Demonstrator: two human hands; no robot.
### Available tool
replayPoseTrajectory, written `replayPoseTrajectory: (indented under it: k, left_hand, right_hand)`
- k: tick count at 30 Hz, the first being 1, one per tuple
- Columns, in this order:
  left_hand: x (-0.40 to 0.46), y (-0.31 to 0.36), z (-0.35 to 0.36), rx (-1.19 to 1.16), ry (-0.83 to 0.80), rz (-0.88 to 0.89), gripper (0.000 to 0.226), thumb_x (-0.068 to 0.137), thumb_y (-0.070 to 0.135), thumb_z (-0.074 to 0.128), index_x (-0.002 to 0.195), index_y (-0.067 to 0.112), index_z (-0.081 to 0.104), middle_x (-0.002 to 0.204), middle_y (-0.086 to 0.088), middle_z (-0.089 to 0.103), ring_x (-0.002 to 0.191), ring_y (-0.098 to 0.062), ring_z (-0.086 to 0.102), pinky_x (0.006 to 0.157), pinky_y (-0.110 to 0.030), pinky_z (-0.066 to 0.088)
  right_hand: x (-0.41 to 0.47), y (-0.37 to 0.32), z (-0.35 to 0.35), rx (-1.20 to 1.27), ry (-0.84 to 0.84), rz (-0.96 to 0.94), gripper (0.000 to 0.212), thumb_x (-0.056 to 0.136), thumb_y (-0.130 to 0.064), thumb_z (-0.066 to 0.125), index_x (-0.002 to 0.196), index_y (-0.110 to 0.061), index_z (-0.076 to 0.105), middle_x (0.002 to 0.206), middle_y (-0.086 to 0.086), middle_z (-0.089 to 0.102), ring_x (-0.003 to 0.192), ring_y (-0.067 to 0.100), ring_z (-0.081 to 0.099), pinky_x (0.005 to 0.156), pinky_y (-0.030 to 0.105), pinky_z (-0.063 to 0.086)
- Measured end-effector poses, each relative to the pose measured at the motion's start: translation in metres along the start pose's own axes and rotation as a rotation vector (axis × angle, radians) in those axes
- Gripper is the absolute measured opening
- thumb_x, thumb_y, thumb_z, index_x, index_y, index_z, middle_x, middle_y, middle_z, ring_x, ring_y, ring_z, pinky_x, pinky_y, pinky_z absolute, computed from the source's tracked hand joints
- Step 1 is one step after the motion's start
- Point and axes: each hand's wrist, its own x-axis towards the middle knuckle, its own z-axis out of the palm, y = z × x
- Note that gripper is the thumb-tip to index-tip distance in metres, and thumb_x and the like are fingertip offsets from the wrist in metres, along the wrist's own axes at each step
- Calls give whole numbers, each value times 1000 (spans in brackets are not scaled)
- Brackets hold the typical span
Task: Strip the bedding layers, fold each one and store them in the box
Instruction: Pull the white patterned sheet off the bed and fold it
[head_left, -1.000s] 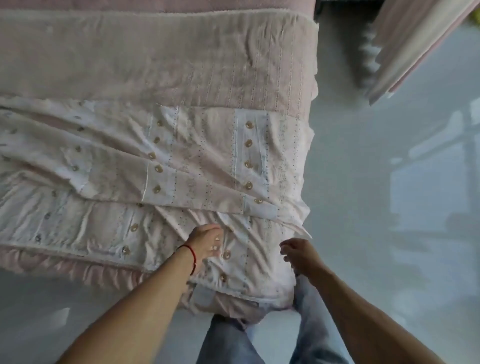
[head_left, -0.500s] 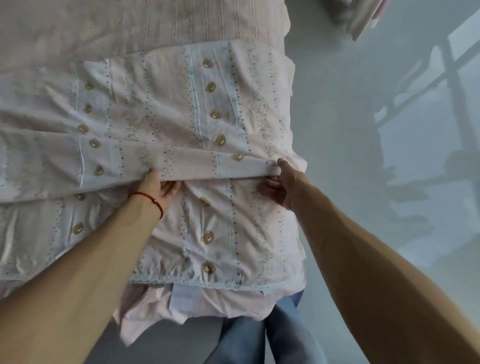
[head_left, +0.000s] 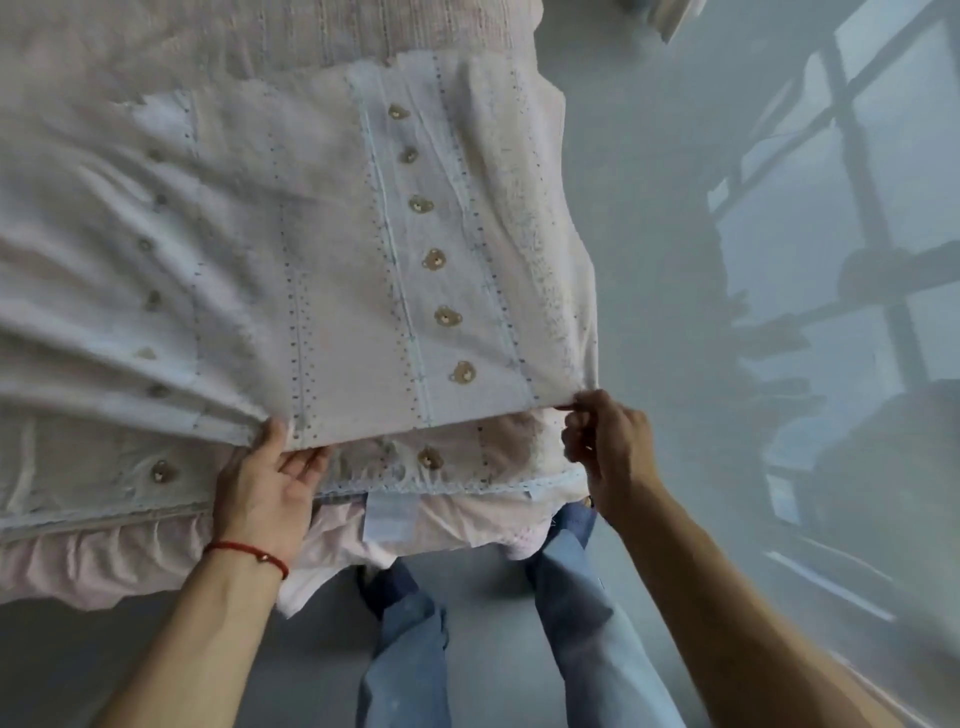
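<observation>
A pale pink and white duvet cover with rows of small bear prints (head_left: 332, 270) lies across the bed. Its folded edge is lifted toward me. My left hand (head_left: 267, 486), with a red string at the wrist, holds that edge from underneath with the thumb on top. My right hand (head_left: 605, 444) pinches the edge's right corner. Below the lifted fold lies another layer of the same cover (head_left: 457, 462). A pink sheet with a white label (head_left: 387, 525) hangs over the bed's near end. No box is in view.
A pink quilted layer (head_left: 322, 31) covers the far part of the bed. A ruffled pink bed skirt (head_left: 98, 561) hangs at the lower left. My legs in blue jeans (head_left: 410, 649) stand on the glossy grey floor (head_left: 675, 234), which reflects a window at the right.
Both hands took hold of the cover's folded edge and pulled it toward me, over the lower layer. The view moved closer to the bed.
</observation>
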Motion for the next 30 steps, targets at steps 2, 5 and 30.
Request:
replayPoseTrajectory:
  k: [2,5,30]
  left_hand:
    - [-1,-16,-18,17,-5,-54,19,102,27,55,112,14,65,100,-4,76,102,-19,69,89,-35,54]
    - [8,-36,-45,96,-20,-152,21,100,26,57,109,10,65,107,-11,72,104,-24,68,80,-32,61]
    - [44,-8,-81,81,-76,-252,36,98,30,61,126,7,59,119,-15,66,105,-24,64,77,-32,55]
  right_hand:
    - [-13,30,-11,28,62,-16,27,91,-5,52,64,-3,57,56,11,44,45,20,36,45,27,28]
    - [-19,73,-17,29,126,77,30,94,-8,54,64,-6,56,58,12,54,46,21,45,44,27,35]
    - [-32,101,42,-869,591,-533,56,84,-18,67,136,-11,47,133,17,47,125,35,43,103,46,32]
